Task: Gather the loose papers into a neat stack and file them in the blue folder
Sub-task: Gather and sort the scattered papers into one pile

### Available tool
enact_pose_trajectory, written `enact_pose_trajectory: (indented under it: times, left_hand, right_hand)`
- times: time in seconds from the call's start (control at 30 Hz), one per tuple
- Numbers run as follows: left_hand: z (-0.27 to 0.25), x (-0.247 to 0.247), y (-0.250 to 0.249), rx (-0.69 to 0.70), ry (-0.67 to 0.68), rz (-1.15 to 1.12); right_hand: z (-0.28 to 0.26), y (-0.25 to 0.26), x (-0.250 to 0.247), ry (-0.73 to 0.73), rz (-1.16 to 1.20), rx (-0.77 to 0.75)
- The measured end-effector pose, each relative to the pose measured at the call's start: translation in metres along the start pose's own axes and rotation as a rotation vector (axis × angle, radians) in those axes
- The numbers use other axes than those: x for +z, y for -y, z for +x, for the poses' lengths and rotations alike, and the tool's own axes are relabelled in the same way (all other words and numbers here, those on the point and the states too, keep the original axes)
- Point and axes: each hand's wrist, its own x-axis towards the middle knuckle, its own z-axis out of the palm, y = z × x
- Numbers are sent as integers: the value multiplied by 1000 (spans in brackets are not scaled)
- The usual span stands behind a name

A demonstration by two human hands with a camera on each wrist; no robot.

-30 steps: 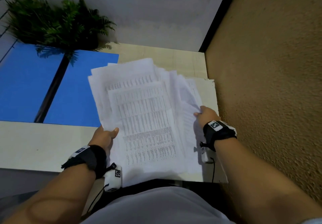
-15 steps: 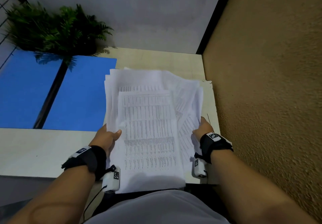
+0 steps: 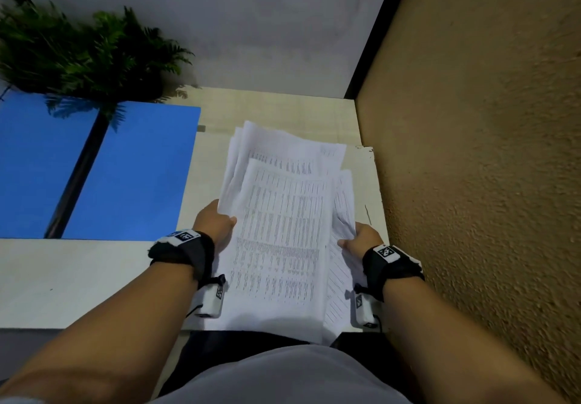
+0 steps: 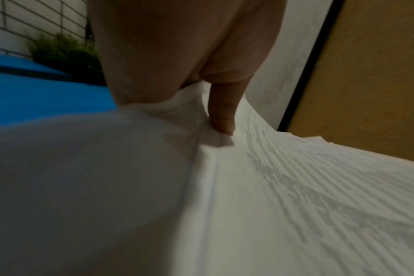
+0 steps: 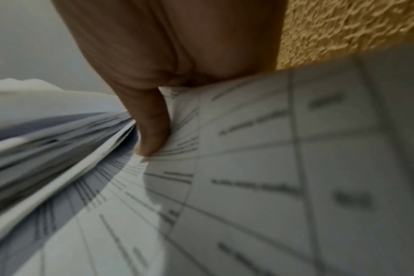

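A loose, uneven stack of printed white papers (image 3: 283, 224) is held over the right end of the table, its near end hanging past the table's front edge. My left hand (image 3: 217, 226) grips its left edge, thumb on top of the sheets (image 4: 221, 119). My right hand (image 3: 358, 241) grips the right edge, thumb pressed onto the fanned sheets (image 5: 151, 138). The blue folder (image 3: 125, 171) lies open flat on the table to the left, with a dark spine down its middle.
A green fern (image 3: 78, 51) stands at the back left, overhanging the folder. A rough tan wall (image 3: 487, 152) runs close along the right side of the pale table (image 3: 78, 278). A grey wall closes the back.
The fanned papers have been drawn together into a narrower stack and moved right, off the folder. Both hands came closer together along its edges.
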Motion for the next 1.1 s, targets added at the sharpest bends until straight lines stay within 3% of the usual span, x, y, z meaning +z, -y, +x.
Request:
enact_pose_trajectory:
  times: [0.33,0.47,0.53,0.67,0.77,0.83,0.93,1.1]
  left_hand:
    - [0,-7,36,-96,-50,-156]
    - [-4,-12,43,-93,-23,-174]
    - [-7,-14,43,-78,-36,-171]
    - [-14,-14,43,-55,-76,-121]
    - [-15,-9,49,-42,-52,-112]
    - [-17,-7,51,-42,-33,-93]
    - [-19,-6,52,-40,28,-49]
    - [-18,-7,47,-105,84,53]
  right_hand:
    - [-14,22,-41,-292,-202,-45]
    - [-32,38,-68,-300,-368,-73]
    - [-46,47,-78,-461,-381,-75]
    - [-73,66,-99,-822,-155,-183]
    - [-89,84,-110,-948,178,-321]
    - [-99,96,-109,-881,377,-379]
    - [-101,102,-79,-628,551,-312]
    - [-74,71,8,-344,276,-168]
